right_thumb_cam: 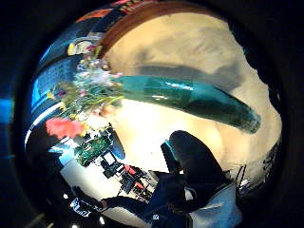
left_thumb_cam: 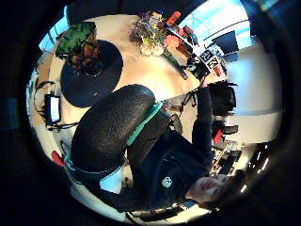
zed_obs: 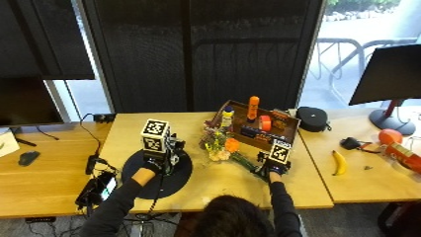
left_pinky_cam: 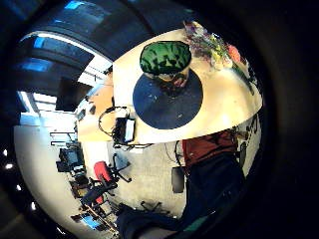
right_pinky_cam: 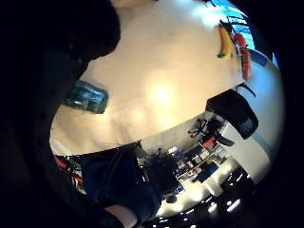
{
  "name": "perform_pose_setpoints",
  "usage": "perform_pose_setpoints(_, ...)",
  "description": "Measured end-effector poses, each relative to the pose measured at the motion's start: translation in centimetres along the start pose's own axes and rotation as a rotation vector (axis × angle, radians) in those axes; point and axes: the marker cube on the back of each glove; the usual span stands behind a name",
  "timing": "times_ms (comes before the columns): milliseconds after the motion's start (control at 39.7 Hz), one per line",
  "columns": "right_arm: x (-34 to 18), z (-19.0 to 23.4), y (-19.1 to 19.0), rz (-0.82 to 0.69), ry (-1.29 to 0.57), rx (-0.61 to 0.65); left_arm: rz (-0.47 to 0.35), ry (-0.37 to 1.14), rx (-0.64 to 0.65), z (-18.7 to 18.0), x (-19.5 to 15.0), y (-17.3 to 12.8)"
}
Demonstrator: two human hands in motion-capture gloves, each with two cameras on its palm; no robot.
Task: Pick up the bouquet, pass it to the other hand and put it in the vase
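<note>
Bouquet: loose mixed blooms, glossy green wrapped stem under the right hand.
Right hand: apparently gripping the stem; fingers hidden.
Left hand: over the round dark mat, beside the rounded green vase; fingers unclear.
Surface: pale wood.

One bouquet, one vase (on one dark mat), one banana.

A green, patterned vase stood on a round dark mat on the pale table. The bouquet lay on the table beside the mat — apart from the vase, blooms nearest it. A cabled device sat at the table's edge.
</note>
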Motion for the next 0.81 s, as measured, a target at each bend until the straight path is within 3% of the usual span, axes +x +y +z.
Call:
perform_pose_setpoints(151,0.4,2.5,-1.3,0.059,0.032,0.021,-0.009,0.006,-0.004,0.1,-0.3,-0.1)
perform_pose_setpoints(378,-1.2,4.3,-0.8,0.097,0.158,-0.046,-0.008,0.015,-0.030,0.6,-0.4,-0.1)
perform_pose_setpoints(807,-1.3,5.8,-0.7,0.309,0.065,0.155,0.004,0.015,-0.065,1.4,-0.3,0.7)
